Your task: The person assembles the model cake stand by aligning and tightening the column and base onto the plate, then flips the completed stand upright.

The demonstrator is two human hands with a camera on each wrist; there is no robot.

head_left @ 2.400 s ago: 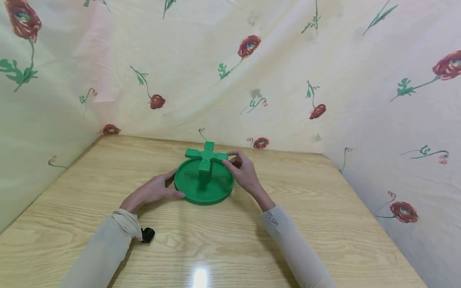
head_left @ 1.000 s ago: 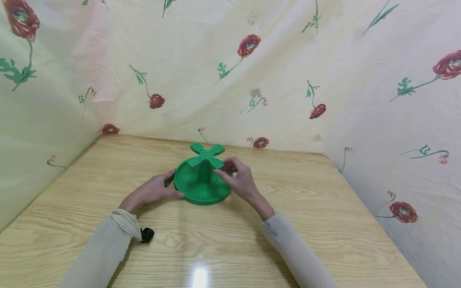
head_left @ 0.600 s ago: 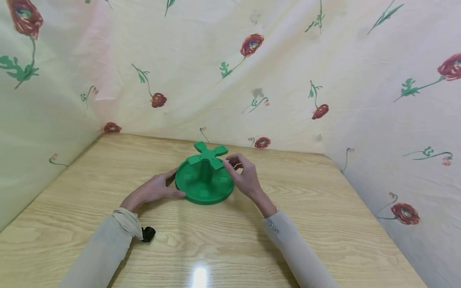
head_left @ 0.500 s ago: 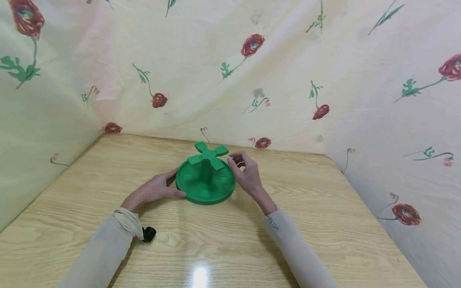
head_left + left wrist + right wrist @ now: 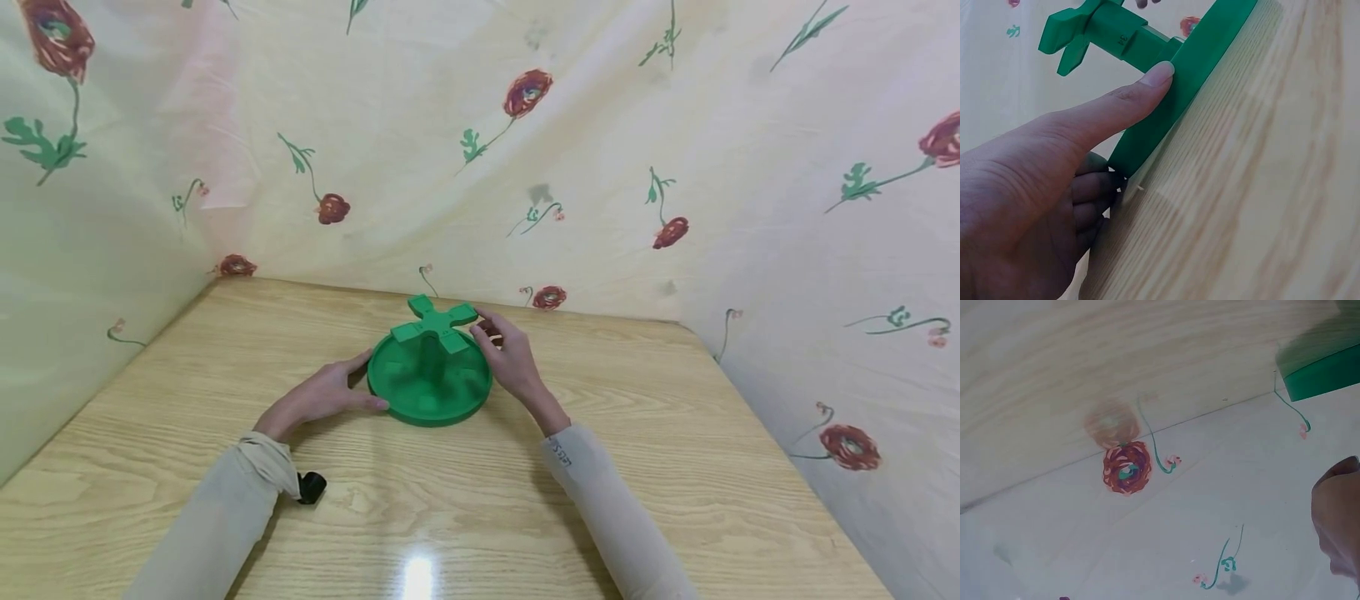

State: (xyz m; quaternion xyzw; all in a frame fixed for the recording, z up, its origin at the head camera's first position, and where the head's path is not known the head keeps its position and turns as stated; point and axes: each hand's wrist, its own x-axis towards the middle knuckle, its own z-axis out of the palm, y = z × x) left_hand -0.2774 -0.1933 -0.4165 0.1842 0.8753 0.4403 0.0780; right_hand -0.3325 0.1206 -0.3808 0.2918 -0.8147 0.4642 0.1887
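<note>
A green plastic stand with a round, rimmed base (image 5: 430, 418) rests on the table. From its middle rises a post (image 5: 431, 360), topped by a four-armed cross (image 5: 435, 323). My left hand (image 5: 324, 392) grips the base at its left edge; in the left wrist view the thumb (image 5: 1159, 74) presses the outer rim and the other fingers curl around the far side. My right hand (image 5: 512, 354) is at the right end of the cross, its fingers loosely bent and the fingertips right at one arm's tip. The right wrist view catches only part of that hand (image 5: 1338, 519).
The wood-grain table (image 5: 660, 467) reaches back to a flower-printed cloth (image 5: 420, 150), which also hangs at both sides. A small black object (image 5: 311, 487) sticks out at the left cuff. Light glares off the table's front.
The cross has turned about an eighth of a turn since the oldest frame. My right hand dipped, rose again, drew off slightly, then came back to an arm's tip. My left hand stays on the base.
</note>
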